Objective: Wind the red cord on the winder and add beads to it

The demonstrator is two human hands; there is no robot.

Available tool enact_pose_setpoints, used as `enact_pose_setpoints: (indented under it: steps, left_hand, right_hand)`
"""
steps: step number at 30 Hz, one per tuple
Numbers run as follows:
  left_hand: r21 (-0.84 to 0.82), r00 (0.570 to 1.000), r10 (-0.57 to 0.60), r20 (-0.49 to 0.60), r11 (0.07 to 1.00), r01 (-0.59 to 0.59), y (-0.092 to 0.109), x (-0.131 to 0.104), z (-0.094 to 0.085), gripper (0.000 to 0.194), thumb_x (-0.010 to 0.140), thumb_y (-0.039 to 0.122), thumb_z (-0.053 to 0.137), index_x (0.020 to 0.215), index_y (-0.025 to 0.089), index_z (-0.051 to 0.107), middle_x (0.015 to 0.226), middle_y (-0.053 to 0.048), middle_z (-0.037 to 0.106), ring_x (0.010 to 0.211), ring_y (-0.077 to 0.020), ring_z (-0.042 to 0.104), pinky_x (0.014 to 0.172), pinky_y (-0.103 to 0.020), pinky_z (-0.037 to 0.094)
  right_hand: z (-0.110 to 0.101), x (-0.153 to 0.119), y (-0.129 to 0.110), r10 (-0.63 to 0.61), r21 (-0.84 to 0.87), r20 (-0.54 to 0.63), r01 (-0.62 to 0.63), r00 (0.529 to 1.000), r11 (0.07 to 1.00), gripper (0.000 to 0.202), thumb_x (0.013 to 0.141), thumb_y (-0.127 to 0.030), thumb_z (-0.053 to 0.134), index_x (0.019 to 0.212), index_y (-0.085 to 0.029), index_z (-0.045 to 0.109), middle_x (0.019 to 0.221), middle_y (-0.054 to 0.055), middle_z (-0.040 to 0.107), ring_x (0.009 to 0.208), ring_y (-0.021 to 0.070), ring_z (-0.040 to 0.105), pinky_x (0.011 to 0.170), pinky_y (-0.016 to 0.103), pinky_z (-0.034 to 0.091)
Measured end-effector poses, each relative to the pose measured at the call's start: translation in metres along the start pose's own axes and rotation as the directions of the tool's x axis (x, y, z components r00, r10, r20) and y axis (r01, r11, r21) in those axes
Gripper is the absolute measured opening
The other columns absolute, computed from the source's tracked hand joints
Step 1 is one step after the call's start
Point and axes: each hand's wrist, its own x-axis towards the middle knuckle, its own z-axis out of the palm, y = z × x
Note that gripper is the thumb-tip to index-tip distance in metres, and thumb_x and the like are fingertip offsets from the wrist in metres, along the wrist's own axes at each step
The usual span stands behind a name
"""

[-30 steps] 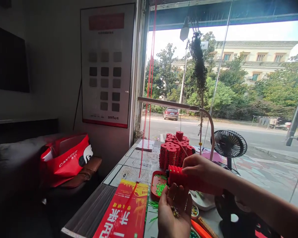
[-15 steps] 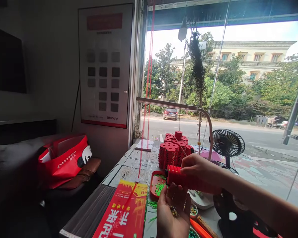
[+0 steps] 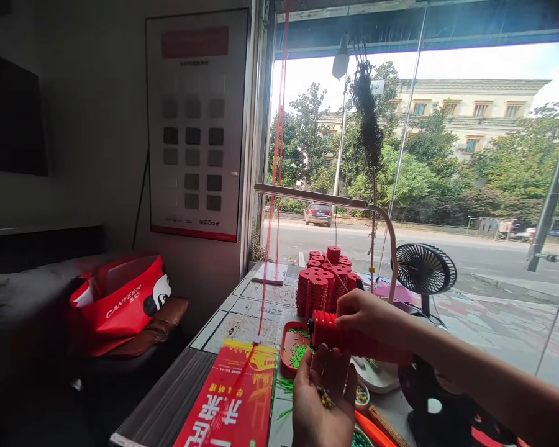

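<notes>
Red roll (image 3: pixel 325 324), one; hands (image 3: pixel 315 413), two

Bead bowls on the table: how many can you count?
2: a mixed-bead bowl just right of the left hand, and a teal-bead bowl below it, cut off by the picture's bottom edge. More may be hidden behind the left hand.

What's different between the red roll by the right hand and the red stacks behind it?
The red roll lies on its side, while the red stacks stand upright. The roll is one row; the stacks form a cluster of several columns. The roll is by the right hand, while the stacks stand farther back. Both are red.
</notes>
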Motion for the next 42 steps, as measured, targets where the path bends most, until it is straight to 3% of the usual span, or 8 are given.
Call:
enact_pose_setpoints:
  steps: [4,11,16,20,24,29,33,42]
  left_hand:
    - [-0.008,1.0,-0.013,0.0,1.0,0.013,0.0,-0.002,0.0,0.038,0.088,0.023,0.045,0.06,0.012,0.068,0.061,-0.011,0.072,0.064,-0.0231,0.069,0.067,-0.035,0.051]
    - [0.024,0.986,-0.04,0.161,0.999,0.036,-0.005,-0.002,0.001,0.047,0.09,0.024,0.037,0.06,0.013,0.071,0.064,-0.01,0.071,0.061,-0.0161,0.067,0.066,-0.027,0.049]
    - [-0.012,0.983,-0.08,0.168,0.996,0.083,-0.007,0.005,-0.005,0.06,0.093,0.031,0.028,0.056,0.013,0.073,0.065,-0.015,0.072,0.064,-0.018,0.068,0.066,-0.026,0.048]
    - [0.006,0.971,-0.038,0.236,0.999,0.037,-0.011,0.016,-0.016,0.048,0.09,0.029,0.038,0.062,0.013,0.074,0.068,-0.013,0.073,0.071,-0.019,0.068,0.075,-0.029,0.048]
    - [0.039,0.972,-0.023,0.234,0.999,0.015,-0.012,0.017,-0.017,0.04,0.087,0.027,0.044,0.063,0.013,0.072,0.069,-0.011,0.073,0.071,-0.0188,0.068,0.076,-0.031,0.048]
    - [0.026,0.997,-0.009,0.081,1.0,0.007,-0.009,0.006,-0.006,0.038,0.088,0.025,0.045,0.061,0.014,0.07,0.063,-0.009,0.072,0.065,-0.0188,0.068,0.074,-0.033,0.049]
    - [0.032,0.998,-0.024,0.065,0.999,0.022,-0.007,0.004,-0.004,0.038,0.088,0.025,0.046,0.061,0.013,0.07,0.066,-0.012,0.073,0.072,-0.0223,0.069,0.075,-0.035,0.05]
    - [-0.007,1.0,0.003,-0.001,1.0,-0.003,-0.008,0.004,0.001,0.037,0.087,0.021,0.047,0.059,0.01,0.068,0.061,-0.012,0.072,0.063,-0.0221,0.069,0.066,-0.034,0.053]
  right_hand:
    - [0.013,-0.025,-0.015,-0.09,-0.06,-0.135,0.082,0.987,0.995,0.015,0.073,-0.009,0.052,0.06,-0.017,0.052,0.055,-0.006,0.049,0.054,0.0094,0.045,0.051,0.023,0.033]
    - [0.07,-0.054,-0.016,-0.447,-0.453,-0.014,0.393,0.894,0.8,0.024,0.067,0.0,0.05,0.053,-0.019,0.051,0.058,-0.004,0.062,0.055,0.0106,0.052,0.067,0.024,0.043]
    - [0.083,-0.051,-0.007,-0.449,-0.548,-0.018,0.367,0.893,0.752,0.023,0.068,0.003,0.049,0.059,-0.017,0.058,0.062,0.0,0.067,0.055,0.0145,0.058,0.069,0.03,0.048]
    - [0.086,-0.054,-0.009,-0.412,-0.523,-0.029,0.337,0.911,0.783,0.02,0.066,0.002,0.053,0.062,-0.016,0.06,0.067,0.002,0.069,0.061,0.0187,0.061,0.073,0.035,0.049]
    - [0.078,-0.056,-0.018,-0.345,-0.405,-0.001,0.315,0.939,0.858,0.02,0.066,0.002,0.05,0.061,-0.014,0.061,0.068,0.005,0.068,0.062,0.019,0.06,0.074,0.036,0.047]
    - [0.027,-0.044,-0.011,-0.15,-0.126,-0.076,0.139,0.986,0.982,0.014,0.069,-0.012,0.053,0.056,-0.016,0.055,0.052,-0.003,0.053,0.05,0.0106,0.045,0.048,0.023,0.033]
    - [-0.005,-0.024,0.01,-0.035,0.131,0.011,0.033,0.999,0.991,0.016,0.075,-0.021,0.05,0.059,-0.016,0.051,0.052,-0.005,0.046,0.048,0.0087,0.042,0.045,0.022,0.031]
    - [0.009,-0.026,-0.002,-0.068,0.269,0.163,0.022,0.984,0.963,0.015,0.068,-0.022,0.054,0.056,-0.015,0.05,0.05,-0.006,0.041,0.049,0.0073,0.035,0.045,0.022,0.026]
